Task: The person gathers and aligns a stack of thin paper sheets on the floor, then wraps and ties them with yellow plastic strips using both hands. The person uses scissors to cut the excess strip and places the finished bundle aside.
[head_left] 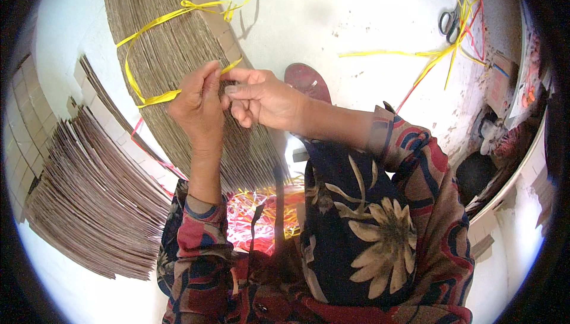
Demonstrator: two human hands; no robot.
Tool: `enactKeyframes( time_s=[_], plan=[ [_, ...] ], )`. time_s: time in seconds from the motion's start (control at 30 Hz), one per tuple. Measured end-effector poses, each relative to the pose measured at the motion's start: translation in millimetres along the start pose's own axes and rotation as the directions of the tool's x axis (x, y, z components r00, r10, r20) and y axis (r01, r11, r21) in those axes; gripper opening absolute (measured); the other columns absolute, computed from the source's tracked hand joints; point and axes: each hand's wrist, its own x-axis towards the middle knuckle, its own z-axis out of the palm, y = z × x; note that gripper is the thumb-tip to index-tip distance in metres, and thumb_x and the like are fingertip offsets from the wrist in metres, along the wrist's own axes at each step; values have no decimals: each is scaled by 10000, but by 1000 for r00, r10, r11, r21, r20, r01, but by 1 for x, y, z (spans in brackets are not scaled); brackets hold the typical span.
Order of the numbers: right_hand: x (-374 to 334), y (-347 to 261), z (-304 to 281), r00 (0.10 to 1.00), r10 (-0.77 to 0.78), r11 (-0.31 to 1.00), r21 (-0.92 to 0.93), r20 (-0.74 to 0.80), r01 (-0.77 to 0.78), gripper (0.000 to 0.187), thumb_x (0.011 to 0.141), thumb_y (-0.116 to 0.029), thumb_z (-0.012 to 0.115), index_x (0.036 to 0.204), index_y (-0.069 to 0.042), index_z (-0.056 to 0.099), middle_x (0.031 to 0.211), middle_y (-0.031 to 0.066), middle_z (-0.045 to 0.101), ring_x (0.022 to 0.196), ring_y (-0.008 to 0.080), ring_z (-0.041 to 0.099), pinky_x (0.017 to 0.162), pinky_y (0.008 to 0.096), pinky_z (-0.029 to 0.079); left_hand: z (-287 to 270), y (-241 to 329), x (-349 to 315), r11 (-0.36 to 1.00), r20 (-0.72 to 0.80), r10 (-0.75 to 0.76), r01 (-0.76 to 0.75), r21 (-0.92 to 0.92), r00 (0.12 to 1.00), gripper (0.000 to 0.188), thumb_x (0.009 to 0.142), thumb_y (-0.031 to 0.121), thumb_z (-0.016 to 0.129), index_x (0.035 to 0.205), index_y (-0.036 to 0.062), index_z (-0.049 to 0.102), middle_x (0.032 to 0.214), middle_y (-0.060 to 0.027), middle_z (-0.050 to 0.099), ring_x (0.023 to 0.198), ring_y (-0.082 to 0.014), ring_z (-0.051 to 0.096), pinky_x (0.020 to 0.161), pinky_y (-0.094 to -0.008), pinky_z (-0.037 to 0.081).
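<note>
A long stack of brown cardboard sheets (178, 57), seen edge-on, stretches from the top of the view down to my lap. One yellow plastic strap (155, 22) goes across it and is knotted near its right side. A lower run of yellow strap (160, 98) leads over the edges to my hands. My left hand (199, 107) pinches this strap, fingertips together above the stack. My right hand (267, 98) meets it from the right, fingers curled, with thumb and forefinger at the strap. A short strap end sticks out above the fingertips, and the exact grip is partly hidden.
At left lies another cardboard stack (101, 199) with a pink strap (155, 156) beside it. Black-handled scissors (449, 25) lie at upper right near loose yellow straps (436, 58). A dark red shoe (307, 83) rests on the pale floor. Tangled pink and yellow strips (252, 217) lie below.
</note>
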Motion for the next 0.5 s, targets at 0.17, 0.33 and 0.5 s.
enactKeyframes(
  time_s=[0.17,0.33,0.5],
  plan=[
    [-2,5,-3,994,-109,991,79,4,109,386,916,-77,526,1282,-24,416,900,102,623,596,147,622,531,282,559,-2,9,7,954,70,-299,299,10,952,108,802,26,648,883,-36,684,694,-72,667,590,-120,630,549,-241,503],
    [-2,5,1,987,-149,986,63,-57,153,450,919,-90,530,1336,-8,381,916,102,623,612,145,623,532,278,557,-6,6,21,819,106,-546,556,-139,831,127,765,28,607,791,-92,639,622,-106,629,474,-139,590,404,-232,463],
    [-3,0,7,978,-153,983,-126,-140,136,400,922,-96,521,1293,29,437,846,97,626,581,127,611,483,243,522,-14,-3,32,736,435,-592,675,-53,679,104,745,4,598,784,-88,625,609,-119,624,464,-135,585,363,-231,432]
  ],
)
